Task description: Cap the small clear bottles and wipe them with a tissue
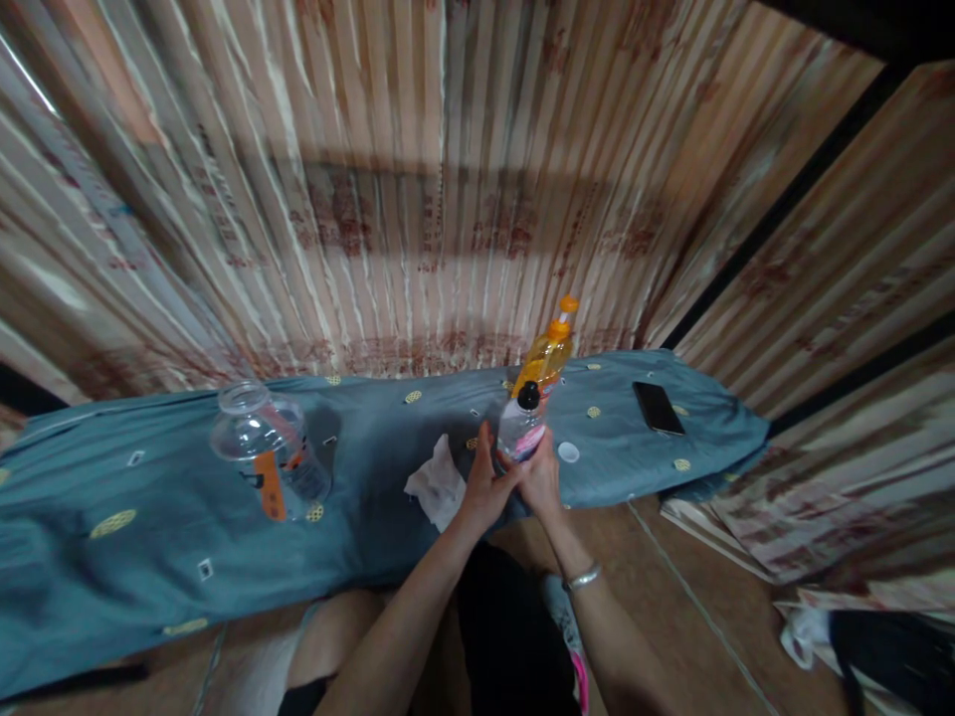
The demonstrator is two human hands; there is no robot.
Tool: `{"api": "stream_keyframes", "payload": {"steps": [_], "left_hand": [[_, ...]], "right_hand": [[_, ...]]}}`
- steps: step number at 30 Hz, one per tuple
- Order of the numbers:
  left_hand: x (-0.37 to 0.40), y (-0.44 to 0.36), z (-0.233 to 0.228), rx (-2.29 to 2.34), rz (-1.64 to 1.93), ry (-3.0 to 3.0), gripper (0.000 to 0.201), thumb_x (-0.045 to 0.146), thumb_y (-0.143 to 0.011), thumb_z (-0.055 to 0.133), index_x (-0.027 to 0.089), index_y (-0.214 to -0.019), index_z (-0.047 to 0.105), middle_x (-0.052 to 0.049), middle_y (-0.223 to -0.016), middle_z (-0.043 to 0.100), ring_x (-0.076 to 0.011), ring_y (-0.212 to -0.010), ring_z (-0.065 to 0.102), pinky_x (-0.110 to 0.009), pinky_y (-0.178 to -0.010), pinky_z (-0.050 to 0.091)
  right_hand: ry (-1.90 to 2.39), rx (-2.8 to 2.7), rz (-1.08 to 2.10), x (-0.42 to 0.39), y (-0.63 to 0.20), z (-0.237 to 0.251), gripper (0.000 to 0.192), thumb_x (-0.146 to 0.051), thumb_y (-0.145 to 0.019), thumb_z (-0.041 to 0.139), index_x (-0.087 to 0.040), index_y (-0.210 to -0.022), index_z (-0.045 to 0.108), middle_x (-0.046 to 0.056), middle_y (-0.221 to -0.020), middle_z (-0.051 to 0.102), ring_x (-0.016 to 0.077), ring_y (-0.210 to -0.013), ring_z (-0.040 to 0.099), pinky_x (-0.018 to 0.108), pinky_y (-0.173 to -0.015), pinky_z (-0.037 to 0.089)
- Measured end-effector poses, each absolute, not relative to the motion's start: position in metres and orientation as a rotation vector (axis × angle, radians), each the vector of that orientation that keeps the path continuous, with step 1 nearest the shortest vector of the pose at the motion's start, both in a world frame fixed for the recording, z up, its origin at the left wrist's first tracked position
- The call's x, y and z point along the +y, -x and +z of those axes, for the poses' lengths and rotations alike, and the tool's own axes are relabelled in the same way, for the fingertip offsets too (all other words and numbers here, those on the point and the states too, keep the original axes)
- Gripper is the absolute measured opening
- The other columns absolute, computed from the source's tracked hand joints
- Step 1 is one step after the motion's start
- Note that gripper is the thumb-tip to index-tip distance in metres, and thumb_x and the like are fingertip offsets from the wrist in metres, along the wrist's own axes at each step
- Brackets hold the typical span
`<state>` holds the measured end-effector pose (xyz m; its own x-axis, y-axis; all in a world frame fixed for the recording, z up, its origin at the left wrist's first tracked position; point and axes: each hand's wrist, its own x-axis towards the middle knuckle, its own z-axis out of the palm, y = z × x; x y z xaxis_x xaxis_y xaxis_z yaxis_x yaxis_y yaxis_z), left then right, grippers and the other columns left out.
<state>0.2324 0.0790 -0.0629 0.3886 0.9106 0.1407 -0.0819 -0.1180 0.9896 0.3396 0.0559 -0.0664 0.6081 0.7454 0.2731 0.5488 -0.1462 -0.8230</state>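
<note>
A small clear bottle [517,432] with a black cap and a pink-and-white label stands between my two hands. My left hand [483,489] is curled around its left side, one finger raised along it and the thumb reaching across its base. From the right, my right hand [542,479] wraps the lower part, with most of its fingers hidden behind the bottle. Just behind is an orange pump bottle [550,356] of yellow liquid, partly covered by the clear one. A crumpled white tissue [439,485] lies left of my left hand, and a small white round lid [568,452] right of my right hand.
All this rests on a narrow surface under a blue-green cloth [373,438]. A large clear plastic container [273,452] with an orange label is at the left. Toward the right end lies a black phone [658,408]. A pleated curtain [463,199] hangs close behind.
</note>
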Motion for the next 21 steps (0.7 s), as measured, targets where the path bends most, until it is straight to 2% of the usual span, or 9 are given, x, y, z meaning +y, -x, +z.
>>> {"api": "stream_keyframes", "payload": {"steps": [3,7,13,18,21], "left_hand": [[0.07,-0.24,-0.068,0.77,0.903,-1.488,0.076,0.042,-0.076,0.064,0.015,-0.141,0.038,-0.018,-0.156,0.035,-0.0289,-0.144,0.031,-0.047,-0.119,0.019],[0.056,-0.248,-0.07,0.734,0.79,-1.537,0.06,0.04,-0.081,0.057,0.017,-0.135,0.048,-0.015,-0.148,0.048,-0.0267,-0.139,0.042,-0.048,-0.117,0.025],[0.046,-0.25,-0.074,0.732,0.726,-1.568,0.056,0.037,-0.082,0.058,0.018,-0.134,0.051,-0.013,-0.149,0.048,-0.0254,-0.14,0.04,-0.046,-0.119,0.023],[0.044,-0.244,-0.075,0.745,0.717,-1.572,0.056,0.037,-0.082,0.058,0.015,-0.133,0.052,-0.016,-0.149,0.047,-0.0262,-0.14,0.041,-0.045,-0.119,0.023],[0.043,-0.241,-0.077,0.756,0.732,-1.562,0.054,0.037,-0.082,0.058,0.016,-0.132,0.053,-0.015,-0.148,0.049,-0.0264,-0.139,0.042,-0.046,-0.119,0.023]], "right_hand": [[1.93,-0.911,0.171,0.065,-0.366,-0.068,0.08,-0.053,-0.059,0.074,-0.011,-0.122,0.046,0.016,-0.101,0.069,0.0328,-0.091,0.067,0.042,-0.079,0.053],[1.953,-0.863,0.13,0.076,-0.393,-0.073,0.079,-0.054,-0.058,0.073,-0.011,-0.118,0.047,0.017,-0.101,0.068,0.0342,-0.092,0.066,0.043,-0.079,0.051],[1.947,-0.878,0.125,0.089,-0.413,-0.077,0.075,-0.055,-0.059,0.072,-0.014,-0.117,0.047,0.015,-0.099,0.069,0.0321,-0.09,0.066,0.041,-0.079,0.05],[1.944,-0.902,0.141,0.094,-0.419,-0.079,0.08,-0.055,-0.059,0.073,-0.011,-0.121,0.046,0.017,-0.103,0.068,0.0323,-0.092,0.065,0.042,-0.082,0.049],[1.941,-0.923,0.155,0.092,-0.42,-0.08,0.089,-0.057,-0.059,0.074,-0.009,-0.127,0.043,0.019,-0.11,0.067,0.0335,-0.098,0.065,0.042,-0.085,0.049]]}}
